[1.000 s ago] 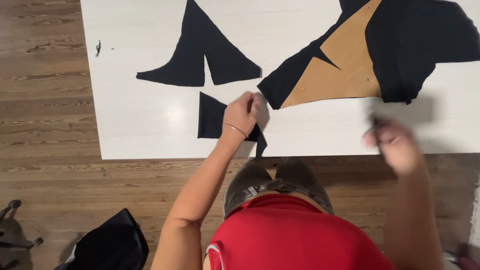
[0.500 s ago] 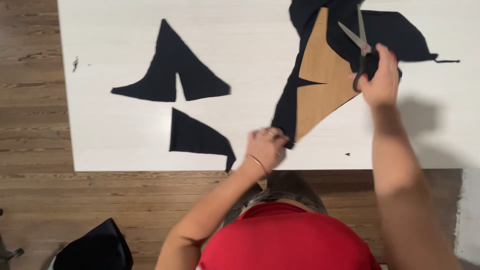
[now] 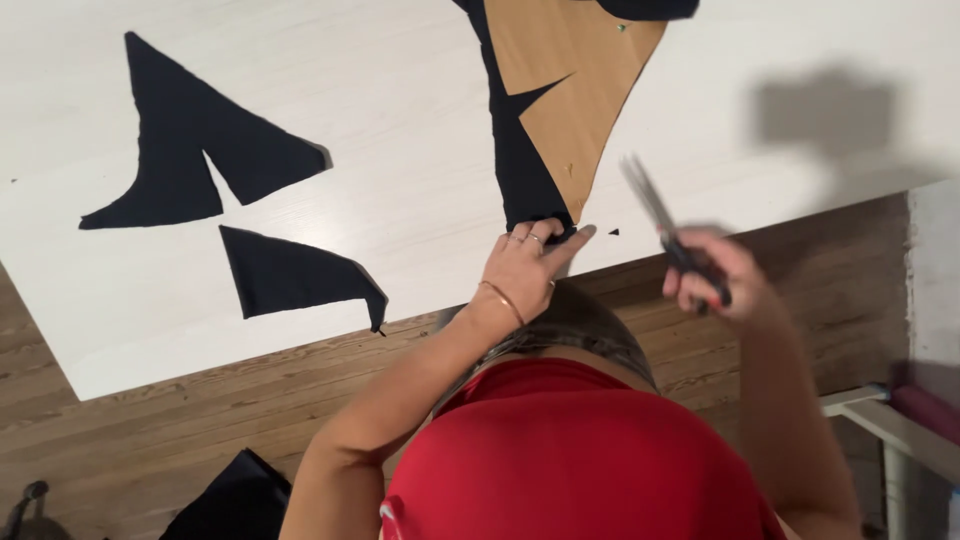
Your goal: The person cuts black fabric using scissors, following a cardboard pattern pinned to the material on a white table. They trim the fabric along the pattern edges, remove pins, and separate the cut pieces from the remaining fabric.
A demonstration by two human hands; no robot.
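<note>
Your left hand lies flat on the white table, fingertips pinning the lower tip of the black fabric at the near edge; not a closed grasp, just fingers spread and pressing down. The fabric's long axis runs from that tip up and away from you, leaning slightly left, out past the top of the frame. The tan pattern piece lies on top of it, a long wedge, point aimed down at your left fingertips, wide end at the far side; a dark notch of fabric cuts into its left edge. Your right hand is off the table, over the wood floor, just right of the left hand and apart from the fabric. It's wrapped around the handles of the scissors, fingers closed on them. The blades point up and left, towards the table edge, tips above the table near the edge. Motion blur, so you can't tell whether the blades are open or closed. Two loose black offcuts sit well left: a large forked piece pointing away from you, and a smaller wedge below it, its narrow corner hanging at the table's near edge. More dark cloth on the floor, bottom left.
</note>
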